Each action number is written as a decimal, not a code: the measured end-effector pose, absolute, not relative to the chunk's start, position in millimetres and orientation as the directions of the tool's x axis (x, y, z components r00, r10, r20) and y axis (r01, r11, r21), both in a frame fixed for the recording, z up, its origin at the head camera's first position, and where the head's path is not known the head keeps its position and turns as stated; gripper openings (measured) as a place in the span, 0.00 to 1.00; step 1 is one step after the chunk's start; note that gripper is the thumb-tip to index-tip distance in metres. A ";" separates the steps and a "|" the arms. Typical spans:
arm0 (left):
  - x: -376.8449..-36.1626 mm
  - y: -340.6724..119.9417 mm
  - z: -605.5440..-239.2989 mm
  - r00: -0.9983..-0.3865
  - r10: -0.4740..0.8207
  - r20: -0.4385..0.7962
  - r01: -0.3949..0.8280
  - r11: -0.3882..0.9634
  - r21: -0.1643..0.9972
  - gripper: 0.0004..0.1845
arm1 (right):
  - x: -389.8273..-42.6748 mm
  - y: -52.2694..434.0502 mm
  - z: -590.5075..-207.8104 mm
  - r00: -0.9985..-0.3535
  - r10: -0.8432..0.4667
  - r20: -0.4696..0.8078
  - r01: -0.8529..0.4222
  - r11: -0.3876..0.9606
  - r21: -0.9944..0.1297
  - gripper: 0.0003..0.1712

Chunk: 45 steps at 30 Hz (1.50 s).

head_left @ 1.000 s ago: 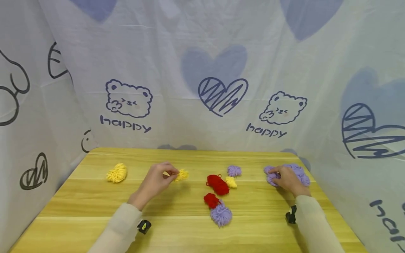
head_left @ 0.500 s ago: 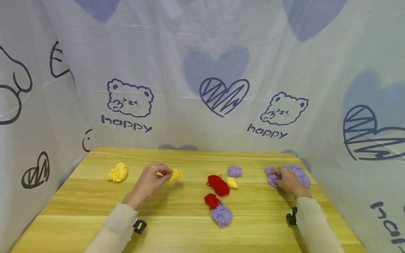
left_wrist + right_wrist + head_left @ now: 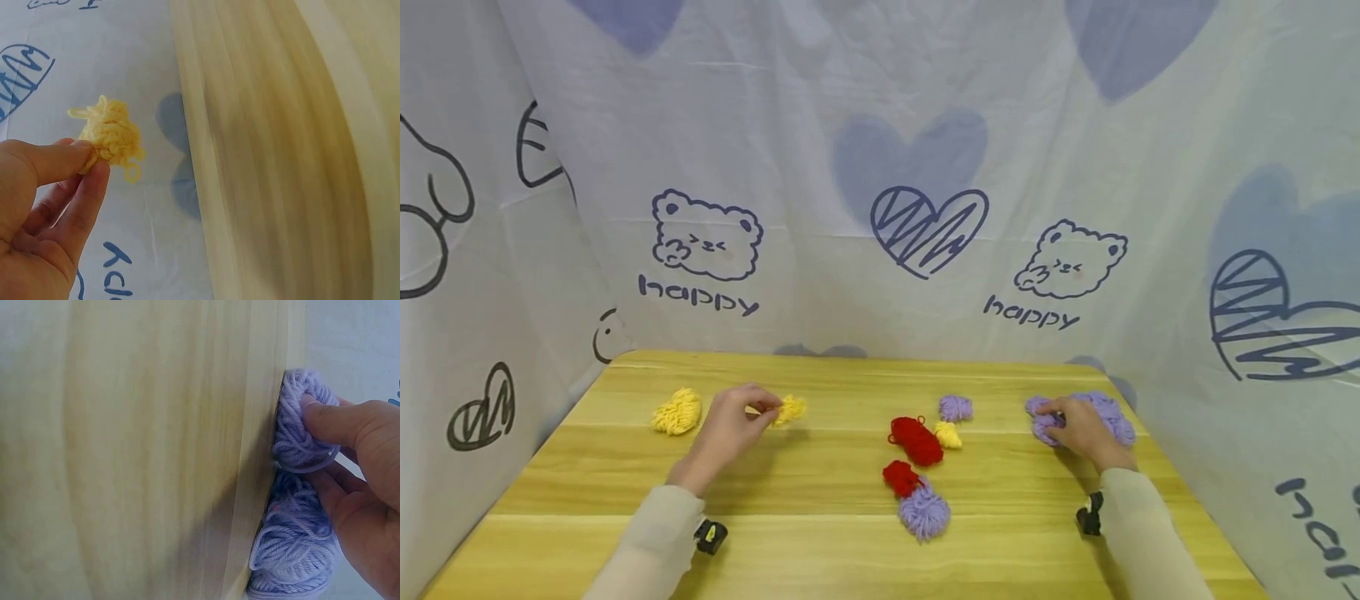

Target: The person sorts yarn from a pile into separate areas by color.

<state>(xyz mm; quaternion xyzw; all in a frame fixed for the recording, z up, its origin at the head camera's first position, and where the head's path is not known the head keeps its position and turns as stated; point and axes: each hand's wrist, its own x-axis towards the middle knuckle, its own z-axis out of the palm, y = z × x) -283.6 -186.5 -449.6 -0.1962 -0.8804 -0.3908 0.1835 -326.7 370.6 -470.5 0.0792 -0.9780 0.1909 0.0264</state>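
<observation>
Two hands at work among yarn tufts on a wooden table, each holding its own colour.

The wooden table (image 3: pixel 820 500) carries everything. The purple yarn pile (image 3: pixel 1108 412) sits at its 2 o'clock corner, with the right hand (image 3: pixel 1078 427) resting on it, thumb and fingers curled round one purple bundle. A large yellow tuft (image 3: pixel 677 411) lies at 10 o'clock, just left of the left hand (image 3: pixel 722 429). That hand pinches a small yellow tuft (image 3: pixel 790 409) between thumb and forefinger, lifted off the wood, its loose strands pointing toward 3 o'clock, away from the large yellow tuft and nearer it than any other hand. Mid-table lie two red tufts (image 3: pixel 917 440), a purple pompom (image 3: pixel 923 512) and smaller purple and yellow bits.
</observation>
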 end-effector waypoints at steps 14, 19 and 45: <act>-288.7 -218.6 -447.6 -0.862 0.143 0.486 0.443 0.677 0.588 0.06 | -326.2 371.7 -474.1 -0.983 -0.151 0.100 -0.178 0.910 -0.376 0.17; -292.2 -228.2 -452.7 -0.874 0.119 0.471 0.413 0.693 0.591 0.05 | -325.8 371.6 -474.6 -0.978 -0.168 0.127 -0.204 0.905 -0.372 0.17; -304.3 -259.8 -464.8 -0.879 -0.016 0.476 0.298 0.762 0.575 0.04 | -324.9 371.7 -474.2 -0.985 -0.141 0.097 -0.168 0.904 -0.393 0.17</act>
